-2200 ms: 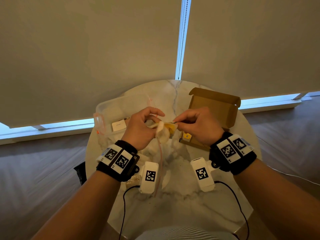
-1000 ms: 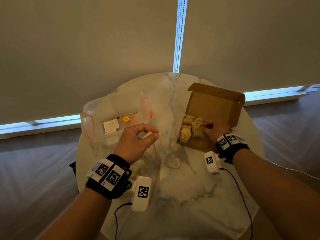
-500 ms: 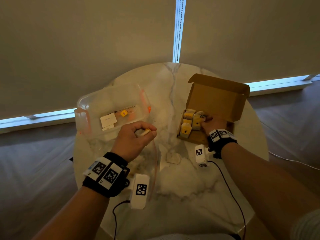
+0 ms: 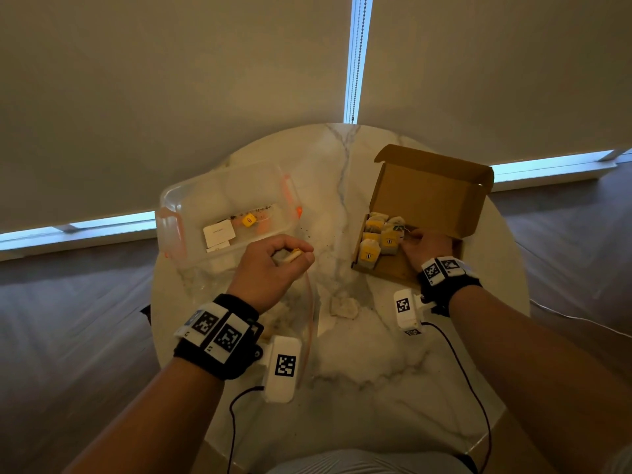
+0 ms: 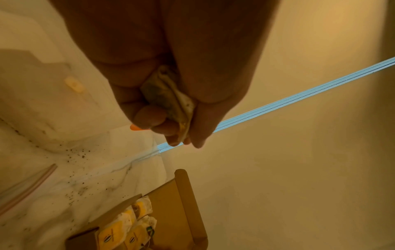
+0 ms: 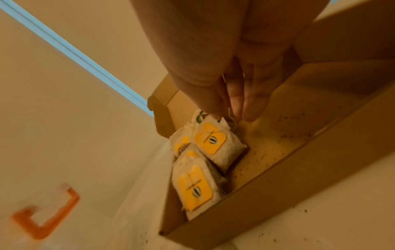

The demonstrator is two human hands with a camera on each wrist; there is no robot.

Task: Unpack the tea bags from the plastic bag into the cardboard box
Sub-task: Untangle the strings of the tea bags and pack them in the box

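The open brown cardboard box (image 4: pixel 441 200) sits at the table's right, with several yellow-tagged tea bags (image 4: pixel 378 239) stacked at its left end. My right hand (image 4: pixel 408 236) reaches into the box. In the right wrist view its fingertips (image 6: pixel 245 115) pinch the string at the top edge of a tea bag (image 6: pixel 215 143) lying on the stack. My left hand (image 4: pixel 301 256) hovers left of the box and grips a folded tea bag (image 5: pixel 171 101). The clear plastic bag (image 4: pixel 309 319) with a pink zip lies under my left wrist. One loose tea bag (image 4: pixel 343 307) lies on the marble.
A clear plastic container (image 4: pixel 191 213) with orange clips stands at the back left, with a yellow tag and white cards inside. Tea crumbs speckle the round marble table (image 4: pixel 359 371) between container and box. Window blinds hang close behind the table.
Both hands were together over the table's middle. My right hand has gone right into the box with a tea bag, which now rests on the stack. The left hand stays put, still holding its bag.
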